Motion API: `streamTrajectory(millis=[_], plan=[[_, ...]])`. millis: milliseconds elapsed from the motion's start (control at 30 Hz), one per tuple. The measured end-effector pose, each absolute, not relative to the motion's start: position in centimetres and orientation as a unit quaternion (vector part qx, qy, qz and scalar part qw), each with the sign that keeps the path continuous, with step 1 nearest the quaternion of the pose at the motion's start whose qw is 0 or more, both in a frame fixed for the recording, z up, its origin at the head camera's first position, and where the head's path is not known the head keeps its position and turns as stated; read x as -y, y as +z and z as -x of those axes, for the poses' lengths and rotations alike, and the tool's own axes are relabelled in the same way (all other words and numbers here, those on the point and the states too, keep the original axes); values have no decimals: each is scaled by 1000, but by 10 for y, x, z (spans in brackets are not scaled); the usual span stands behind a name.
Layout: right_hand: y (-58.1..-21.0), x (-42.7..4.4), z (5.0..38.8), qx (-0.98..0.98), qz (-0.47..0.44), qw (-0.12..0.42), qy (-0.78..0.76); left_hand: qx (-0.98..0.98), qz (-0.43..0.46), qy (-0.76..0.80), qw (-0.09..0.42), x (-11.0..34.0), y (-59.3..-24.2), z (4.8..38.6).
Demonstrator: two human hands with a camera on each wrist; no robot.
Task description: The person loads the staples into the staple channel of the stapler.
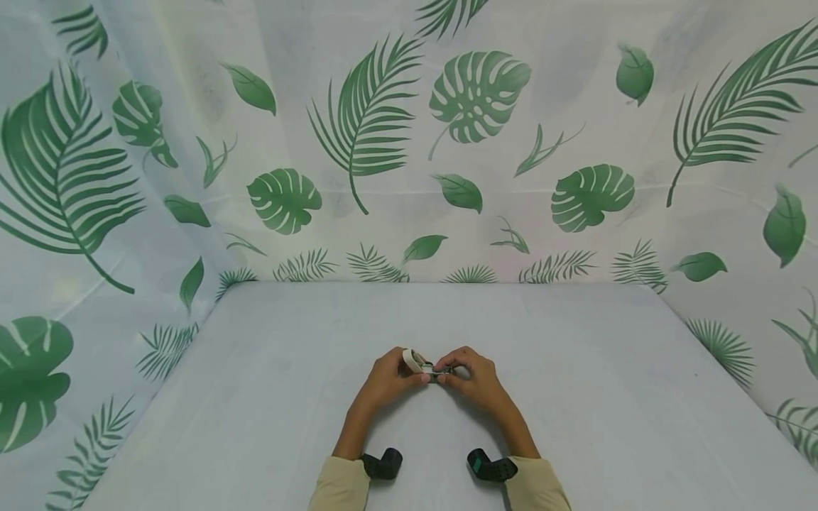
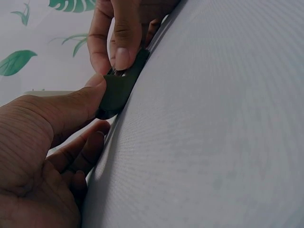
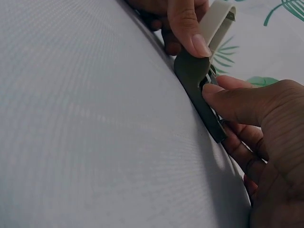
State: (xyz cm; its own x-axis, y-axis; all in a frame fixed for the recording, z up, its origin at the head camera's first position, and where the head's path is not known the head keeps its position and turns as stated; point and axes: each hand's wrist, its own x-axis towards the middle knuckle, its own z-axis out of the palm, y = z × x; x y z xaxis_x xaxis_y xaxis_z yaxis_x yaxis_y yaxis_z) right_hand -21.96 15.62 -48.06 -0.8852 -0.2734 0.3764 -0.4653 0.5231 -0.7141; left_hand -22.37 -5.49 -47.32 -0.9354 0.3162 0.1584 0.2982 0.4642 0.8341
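A small stapler lies low over the table between both hands, its dark green base [image 3: 191, 76] on its side. Its cream top [image 3: 214, 26] is swung up from the base, standing open in the right wrist view. My left hand [image 1: 385, 380] pinches the rounded hinge end, with the thumb on the green side. My right hand [image 1: 478, 381] grips the narrow end, thumb against the inner edge and fingers behind. Metal parts between base and top show only in part; the right fingers cover much of them. Whether loose staples are inside, I cannot tell.
A white cloth covers the table [image 1: 287, 341]. Behind and at the sides hang white curtains [image 1: 396, 234] printed with green leaves. A black wrist camera [image 1: 383, 464] sits on the left wrist, another black camera [image 1: 491, 466] on the right.
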Motion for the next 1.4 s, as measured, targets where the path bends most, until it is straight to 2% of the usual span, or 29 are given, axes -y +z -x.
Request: streamTrajectory(millis=[967,1400], plan=[[-479,-156,219,849,-183,66,491,-850,-188,491,9,56,-472,223],[-477,-160,218,854,-165,46,491,-850,-182,493,33,61,-473,226]])
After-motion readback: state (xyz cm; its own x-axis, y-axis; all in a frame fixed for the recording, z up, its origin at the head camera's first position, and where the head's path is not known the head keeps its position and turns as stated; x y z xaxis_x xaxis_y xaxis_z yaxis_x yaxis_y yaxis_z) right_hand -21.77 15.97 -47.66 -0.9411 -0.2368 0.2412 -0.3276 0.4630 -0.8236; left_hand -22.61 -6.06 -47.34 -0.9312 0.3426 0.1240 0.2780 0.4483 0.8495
